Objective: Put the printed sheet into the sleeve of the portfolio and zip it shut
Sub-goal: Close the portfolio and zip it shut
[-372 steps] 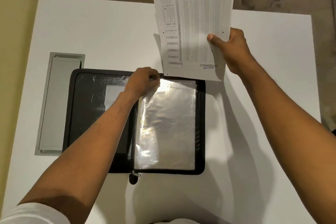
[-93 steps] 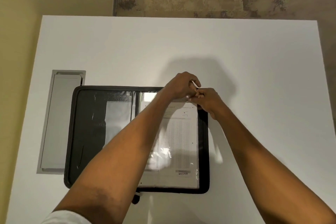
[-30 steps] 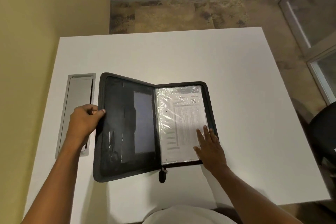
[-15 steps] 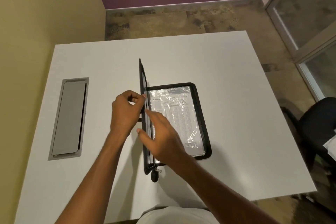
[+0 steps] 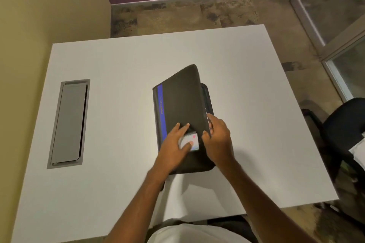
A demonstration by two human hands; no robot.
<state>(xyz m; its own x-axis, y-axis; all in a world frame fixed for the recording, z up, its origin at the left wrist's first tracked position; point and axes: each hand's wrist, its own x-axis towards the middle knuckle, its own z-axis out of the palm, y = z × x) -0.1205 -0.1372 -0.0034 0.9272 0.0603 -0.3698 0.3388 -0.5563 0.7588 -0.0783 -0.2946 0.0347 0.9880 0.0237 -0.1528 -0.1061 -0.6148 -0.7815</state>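
Half a second ago the front cover stood upright on its spine; now it has swung over to the right and lies nearly flat, its far right corner lifted above the lower half. One black zip-around fabric portfolio (image 5: 180, 104) with a blue stripe down its left edge rests near the middle of one white rectangular table (image 5: 118, 65). No part of the printed sheet shows, since the cover hides the inside. One small pale label (image 5: 194, 140) with a red mark sits on the cover's near part.

Two bare hands are at work, close together at the portfolio's near right. The left hand (image 5: 175, 148) lies palm down with fingers spread flat on the cover, partly over the label. The right hand (image 5: 217, 140) curls around the cover's right edge, thumb on top and fingers under it, gripping that edge.

One grey rectangular metal cable hatch (image 5: 68, 122) is set into the table, well apart on the left. One dark office chair (image 5: 345, 128) stands at the right.
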